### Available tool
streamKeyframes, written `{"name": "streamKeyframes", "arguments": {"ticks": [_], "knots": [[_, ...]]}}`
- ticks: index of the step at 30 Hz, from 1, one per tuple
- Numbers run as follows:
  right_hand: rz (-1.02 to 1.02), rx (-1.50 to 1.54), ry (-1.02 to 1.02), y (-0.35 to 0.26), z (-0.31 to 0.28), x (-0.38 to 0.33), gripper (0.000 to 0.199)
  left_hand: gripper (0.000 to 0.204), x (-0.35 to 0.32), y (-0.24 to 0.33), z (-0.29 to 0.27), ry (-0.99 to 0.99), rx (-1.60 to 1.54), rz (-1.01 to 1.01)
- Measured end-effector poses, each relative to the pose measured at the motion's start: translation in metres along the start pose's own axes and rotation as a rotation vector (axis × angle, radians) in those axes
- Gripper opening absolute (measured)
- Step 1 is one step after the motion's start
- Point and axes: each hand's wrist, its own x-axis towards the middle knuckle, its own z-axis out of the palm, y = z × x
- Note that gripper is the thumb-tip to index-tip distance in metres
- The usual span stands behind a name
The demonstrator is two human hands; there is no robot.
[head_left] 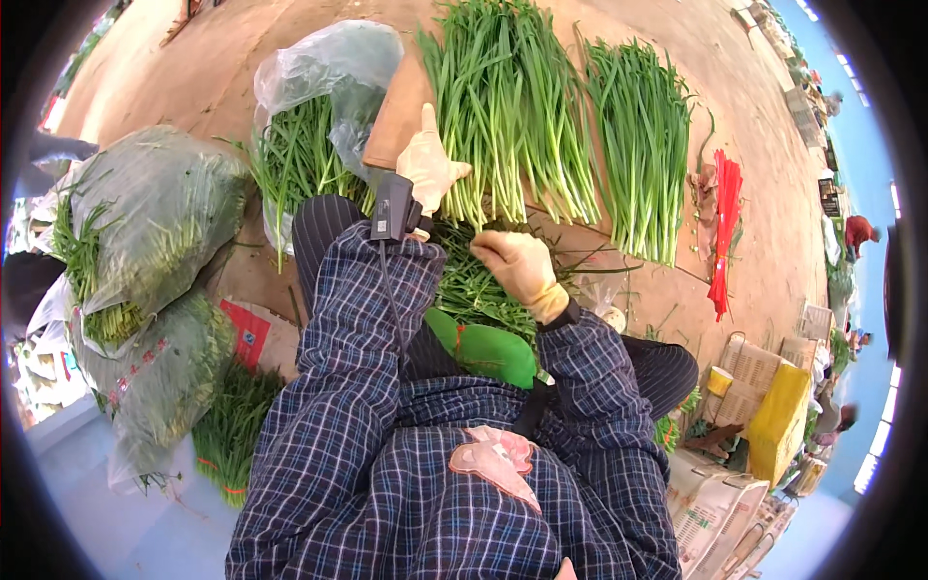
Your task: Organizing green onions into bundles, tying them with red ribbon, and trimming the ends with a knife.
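Observation:
Both my hands wear pale cream gloves. My left hand (430,172) rests at the left edge of a wide spread of garlic chives (512,106), index finger stretched away from me and thumb out toward the pale stem ends. Under its finger side stands a brown board (398,111). Just below the stem ends, my right hand (520,271) is closed, fingertips pressed together; whatever it may pinch is too small to make out. Loose green trimmings (478,295) lie between my knees beneath both hands. A second, narrower bunch of chives (638,155) lies to the right.
A bundle of red ties (723,232) lies at the right. Clear plastic bags of chives (159,222) stand at the left, with another open bag (329,58) at the far left of the board. A yellow box (778,425) and crates (710,503) sit at my right.

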Motion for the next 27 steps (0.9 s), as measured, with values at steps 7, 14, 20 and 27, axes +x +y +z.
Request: {"name": "streamKeyframes", "arguments": {"ticks": [7, 14, 20, 27], "knots": [[-0.011, -0.046, 0.064, 0.0, -0.015, -0.009, 0.011, 0.114, 0.002, 0.002, -0.007, -0.061, -0.117, -0.066], [0.118, 0.017, 0.384, -0.005, 0.019, 0.029, 0.011, 0.13, -0.007, 0.017, -0.003, -0.084, 0.009, -0.035], [-0.006, -0.028, 0.046, -0.002, -0.004, -0.001, 0.013, 0.125, -0.001, 0.016, 0.001, -0.105, 0.021, -0.056], [0.182, -0.524, -0.773, -0.008, -0.052, -0.02, 0.026, 0.127, 0.001, 0.0, -0.006, -0.089, -0.067, 0.048]]}}
